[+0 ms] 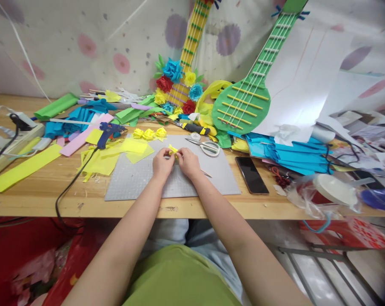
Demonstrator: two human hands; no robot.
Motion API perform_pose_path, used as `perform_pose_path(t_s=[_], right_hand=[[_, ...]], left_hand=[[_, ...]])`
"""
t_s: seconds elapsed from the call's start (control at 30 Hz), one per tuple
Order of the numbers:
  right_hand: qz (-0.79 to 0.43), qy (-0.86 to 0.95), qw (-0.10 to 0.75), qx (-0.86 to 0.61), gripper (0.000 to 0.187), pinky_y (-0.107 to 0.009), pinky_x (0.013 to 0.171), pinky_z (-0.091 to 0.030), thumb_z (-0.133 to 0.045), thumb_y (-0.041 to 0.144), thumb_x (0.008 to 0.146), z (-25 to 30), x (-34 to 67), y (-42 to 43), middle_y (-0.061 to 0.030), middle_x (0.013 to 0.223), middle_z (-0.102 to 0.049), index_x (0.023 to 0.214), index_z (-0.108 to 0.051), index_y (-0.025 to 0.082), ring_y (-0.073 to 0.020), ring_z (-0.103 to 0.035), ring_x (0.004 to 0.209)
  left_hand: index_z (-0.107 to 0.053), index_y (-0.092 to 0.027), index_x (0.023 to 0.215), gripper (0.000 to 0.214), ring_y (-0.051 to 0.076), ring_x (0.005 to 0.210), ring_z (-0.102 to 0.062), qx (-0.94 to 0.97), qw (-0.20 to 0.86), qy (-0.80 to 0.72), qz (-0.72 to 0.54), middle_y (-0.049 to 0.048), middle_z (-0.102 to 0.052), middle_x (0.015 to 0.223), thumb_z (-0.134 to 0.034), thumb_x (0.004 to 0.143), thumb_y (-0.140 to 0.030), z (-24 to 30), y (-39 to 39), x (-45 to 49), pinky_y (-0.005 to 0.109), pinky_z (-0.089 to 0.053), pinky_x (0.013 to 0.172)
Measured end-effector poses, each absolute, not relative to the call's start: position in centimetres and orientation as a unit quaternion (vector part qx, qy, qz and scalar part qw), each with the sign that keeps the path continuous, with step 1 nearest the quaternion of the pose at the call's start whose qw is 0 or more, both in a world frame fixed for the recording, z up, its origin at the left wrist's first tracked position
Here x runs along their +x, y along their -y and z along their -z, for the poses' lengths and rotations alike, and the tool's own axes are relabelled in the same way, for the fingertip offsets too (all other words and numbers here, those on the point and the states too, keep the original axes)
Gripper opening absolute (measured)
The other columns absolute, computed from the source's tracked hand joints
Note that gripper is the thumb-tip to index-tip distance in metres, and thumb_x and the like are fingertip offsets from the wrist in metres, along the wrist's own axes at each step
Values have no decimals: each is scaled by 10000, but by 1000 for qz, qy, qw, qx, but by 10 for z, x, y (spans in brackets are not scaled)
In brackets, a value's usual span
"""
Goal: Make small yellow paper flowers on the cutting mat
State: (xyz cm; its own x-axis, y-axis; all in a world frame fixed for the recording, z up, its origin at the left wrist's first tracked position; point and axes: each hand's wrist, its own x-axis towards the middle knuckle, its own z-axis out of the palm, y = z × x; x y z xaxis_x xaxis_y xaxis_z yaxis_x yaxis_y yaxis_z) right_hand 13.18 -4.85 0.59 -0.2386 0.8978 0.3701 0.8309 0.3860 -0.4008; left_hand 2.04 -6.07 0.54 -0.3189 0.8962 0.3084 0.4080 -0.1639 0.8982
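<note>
Head view gives me a pale wall covering (67, 25) printed with pink and purple blooms, stretched across the back of the room. Before it runs a wooden table (90, 199), crowded along its rear and both sides. To the right, below the tabletop, I see a metal rack (291, 250) standing low. Two paper-covered instruments slant up behind the work: a green one (243, 100) and a yellow one (192, 34) with paper flowers about its base. At the front edge of the table lies a grey mat (138, 182), with blue paper (281, 153) heaped beyond it to the right. A dark phone (251, 175) lies just beside the mat; off its left side sits a blue glue gun (106, 135), cord trailing over the table edge. Scissors (210, 148) rest towards the mat's far right. Over the middle of the mat, the left hand (162, 163) and right hand (188, 162) meet, fingertips of both pinching a small yellow piece (172, 149). Three yellow flowers (148, 134) sit in a row near the mat's far edge.
</note>
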Motion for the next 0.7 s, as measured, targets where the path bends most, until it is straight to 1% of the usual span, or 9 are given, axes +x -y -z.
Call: perform_pose_path(t_s=[0.27,0.47,0.57,0.7], right_hand=[[-64,792,287,-535,184,-232,718,-365,-342,242,858,-6,131,50,-41,895,-583,887,-513,181,-135,-524,838],[-65,793,304,-523,171,-228,706,-364,-356,257,852,-5,132,50,-38,889,-571,877,-507,181,-129,-518,816],[-63,797,301,-520,163,-223,685,-360,-367,268,849,-3,133,49,-33,891,-567,875,-505,185,-126,-520,810],[-41,789,295,-537,145,-226,620,-339,-386,280,847,-5,133,50,-22,891,-572,864,-504,197,-132,-527,785]], left_hand=[[-590,-201,752,111,128,704,-573,544,235,-600,-537,12,-629,748,-563,650,-233,-3,59,18,236,-409,692],[-584,-186,767,134,126,710,-572,534,250,-599,-541,24,-628,763,-571,646,-242,0,58,17,238,-414,693],[-582,-176,775,157,125,694,-569,514,262,-607,-546,28,-626,756,-580,635,-250,5,55,16,245,-423,686],[-582,-165,764,205,123,660,-552,492,276,-612,-554,20,-609,714,-601,610,-297,8,52,16,246,-437,644]])
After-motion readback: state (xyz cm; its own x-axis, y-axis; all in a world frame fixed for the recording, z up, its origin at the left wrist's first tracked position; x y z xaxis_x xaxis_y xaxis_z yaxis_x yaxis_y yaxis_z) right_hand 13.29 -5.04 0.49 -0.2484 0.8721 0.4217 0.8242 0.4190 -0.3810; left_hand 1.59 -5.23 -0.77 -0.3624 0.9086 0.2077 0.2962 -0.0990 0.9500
